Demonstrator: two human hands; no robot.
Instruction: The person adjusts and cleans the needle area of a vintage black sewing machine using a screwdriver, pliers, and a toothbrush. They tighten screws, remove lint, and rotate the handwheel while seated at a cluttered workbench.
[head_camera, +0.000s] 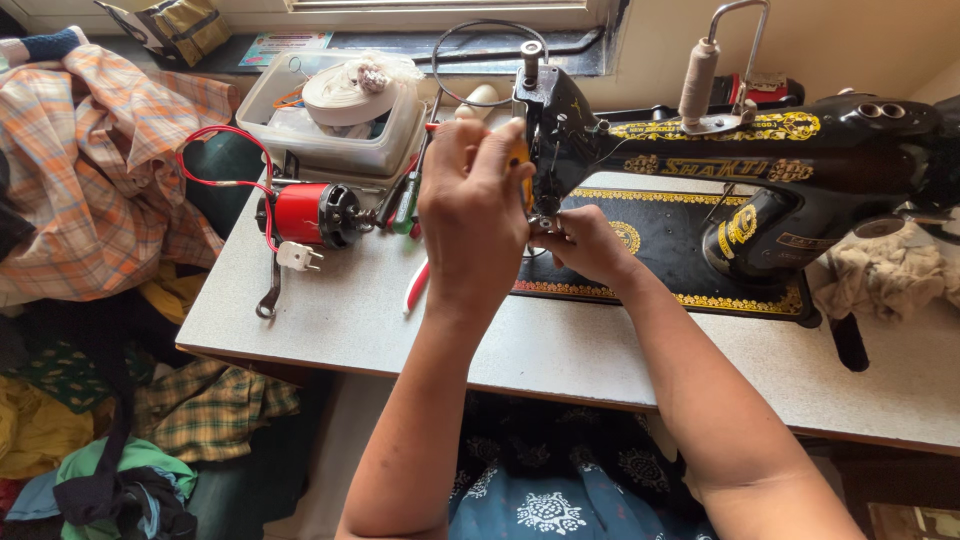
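The black cast-metal sewing machine with gold ornament (740, 170) stands toward the far right of my speckled grey worktable (560, 360), its needle end facing the middle of the table. I judge it heavy and rigid, something to steady by its thick arm, never by the fine parts at the needle, which look small, hard and easy to bend.

My left hand (472, 210) is raised against the machine's face plate, fingers curled and pressed together around a slim yellow-handled tool (518, 160); only a sliver of the handle shows, so I cannot tell what kind of tip it has. My right hand (585, 243) sits low on the machine bed just under the needle area, thumb and fingertips pinched on something too small to make out.

Left of my hands, near the middle of the table, lies a red cylindrical electric motor (310, 215) with looping red wire and a white plug (297, 256). A dark metal spanner (268, 295) rests near the left edge. At the far edge sits a clear plastic box (335, 125) of odds and ends. A beige thread spool (698, 82) stands upright on the machine's top. Checked orange cloth (90, 170) is heaped beyond the table's left edge.
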